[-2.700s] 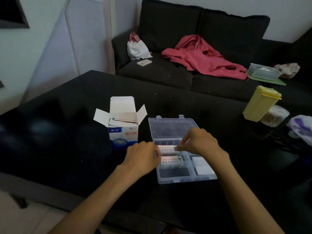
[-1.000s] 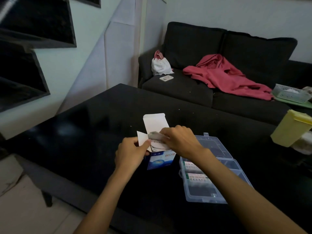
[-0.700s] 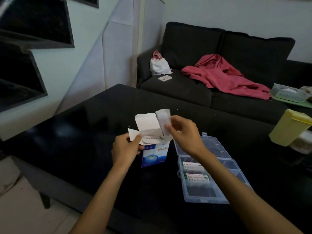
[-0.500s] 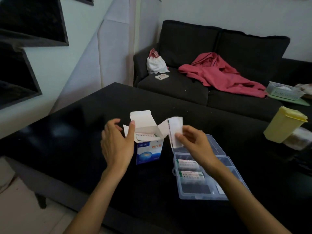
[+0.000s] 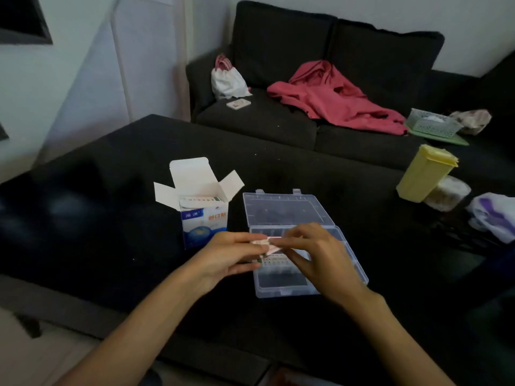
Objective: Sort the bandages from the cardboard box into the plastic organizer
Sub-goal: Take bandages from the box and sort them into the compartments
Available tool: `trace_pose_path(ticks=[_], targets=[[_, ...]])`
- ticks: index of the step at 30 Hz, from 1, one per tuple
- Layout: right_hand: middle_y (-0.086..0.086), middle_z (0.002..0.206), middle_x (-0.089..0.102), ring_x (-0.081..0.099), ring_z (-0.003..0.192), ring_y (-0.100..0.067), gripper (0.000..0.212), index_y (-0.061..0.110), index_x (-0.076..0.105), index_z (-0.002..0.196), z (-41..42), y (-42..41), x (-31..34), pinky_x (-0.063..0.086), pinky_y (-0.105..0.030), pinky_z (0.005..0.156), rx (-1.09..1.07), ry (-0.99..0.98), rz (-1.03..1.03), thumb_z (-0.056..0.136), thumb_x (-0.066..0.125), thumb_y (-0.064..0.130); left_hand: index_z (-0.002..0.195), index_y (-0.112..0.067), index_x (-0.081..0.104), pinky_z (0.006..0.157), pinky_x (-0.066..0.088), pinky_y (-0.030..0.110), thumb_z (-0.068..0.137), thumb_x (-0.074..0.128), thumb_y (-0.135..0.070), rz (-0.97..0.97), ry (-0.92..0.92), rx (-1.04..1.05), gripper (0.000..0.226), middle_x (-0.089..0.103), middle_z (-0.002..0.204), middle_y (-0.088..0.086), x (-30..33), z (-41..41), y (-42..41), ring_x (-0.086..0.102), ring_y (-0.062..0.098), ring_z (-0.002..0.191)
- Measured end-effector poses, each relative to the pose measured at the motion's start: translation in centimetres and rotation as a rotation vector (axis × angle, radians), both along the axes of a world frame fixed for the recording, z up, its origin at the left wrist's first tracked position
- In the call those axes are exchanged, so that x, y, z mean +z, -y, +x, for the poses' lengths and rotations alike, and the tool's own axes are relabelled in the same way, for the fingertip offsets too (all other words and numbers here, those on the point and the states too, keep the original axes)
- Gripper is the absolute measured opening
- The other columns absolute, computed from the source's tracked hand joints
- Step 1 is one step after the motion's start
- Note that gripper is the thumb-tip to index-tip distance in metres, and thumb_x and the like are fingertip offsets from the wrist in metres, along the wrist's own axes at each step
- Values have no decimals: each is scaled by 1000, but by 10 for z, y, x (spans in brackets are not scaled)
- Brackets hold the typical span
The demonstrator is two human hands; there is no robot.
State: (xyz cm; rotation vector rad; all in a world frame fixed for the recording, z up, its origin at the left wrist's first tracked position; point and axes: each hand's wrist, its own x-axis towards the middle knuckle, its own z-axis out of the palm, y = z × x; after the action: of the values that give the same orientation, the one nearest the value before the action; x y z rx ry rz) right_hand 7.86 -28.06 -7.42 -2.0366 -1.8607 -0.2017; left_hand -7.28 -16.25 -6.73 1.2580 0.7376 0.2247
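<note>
The white and blue cardboard box (image 5: 203, 215) stands open on the black table, with bandages showing inside its top. Right of it lies the clear plastic organizer (image 5: 289, 288), lid folded back. My left hand (image 5: 228, 257) and my right hand (image 5: 315, 254) meet above the organizer's left compartments. Both pinch a small stack of bandages (image 5: 269, 244) between their fingertips. Another strip of bandages (image 5: 274, 260) lies in a compartment just below the held stack. The organizer's right side is hidden behind my right hand.
A yellow lidded container (image 5: 425, 174) and a round tub (image 5: 447, 193) stand at the table's right, beside a white and purple bag (image 5: 493, 215). Behind the table is a dark sofa with a red garment (image 5: 331, 98), a white bag (image 5: 228, 80) and a basket (image 5: 432, 123).
My right hand carried the bandages from the box over to the organizer. My left hand left the box and now grips the same stack.
</note>
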Motion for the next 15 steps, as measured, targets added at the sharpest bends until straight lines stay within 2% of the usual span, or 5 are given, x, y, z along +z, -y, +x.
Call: trace_pose_path(ticks=[2,4,8,12,15], targets=[[18,114,54,42,109,2,40,35,60,120,4,2,-1,40,-13,84,-14,-214,-11,86,64,14,111,-16,64,63,55,17,83,68,-5,65,-10,20,31,72,97,6,-1,0,1,70,10,85],[20,124,47,38,118,3,50,38,49,125,7,5,2,44,-15,90,-83,-627,-40,90,53,2,113,-20,61,60,53,15,83,67,-4,193,0,16,34,71,93,1,-1,1,2,69,4,77],[-7,116,62,65,103,-19,32,21,53,123,8,5,11,57,-29,81,-220,-1409,-40,91,56,23,110,-20,63,61,53,15,83,67,-5,373,72,-4,31,71,93,-6,-1,3,1,69,2,81],[-7,94,72,71,82,-18,31,15,64,105,0,4,14,57,-24,67,-221,-1397,-60,85,59,38,100,-28,64,56,51,13,80,71,-5,500,115,-7,31,71,91,-8,-1,4,1,69,3,79],[-5,92,73,71,80,-14,14,15,66,97,1,3,10,57,-21,68,-176,-1264,58,83,66,19,98,-29,66,64,52,13,76,74,-6,636,157,2,32,71,94,-9,-2,7,2,68,2,84]])
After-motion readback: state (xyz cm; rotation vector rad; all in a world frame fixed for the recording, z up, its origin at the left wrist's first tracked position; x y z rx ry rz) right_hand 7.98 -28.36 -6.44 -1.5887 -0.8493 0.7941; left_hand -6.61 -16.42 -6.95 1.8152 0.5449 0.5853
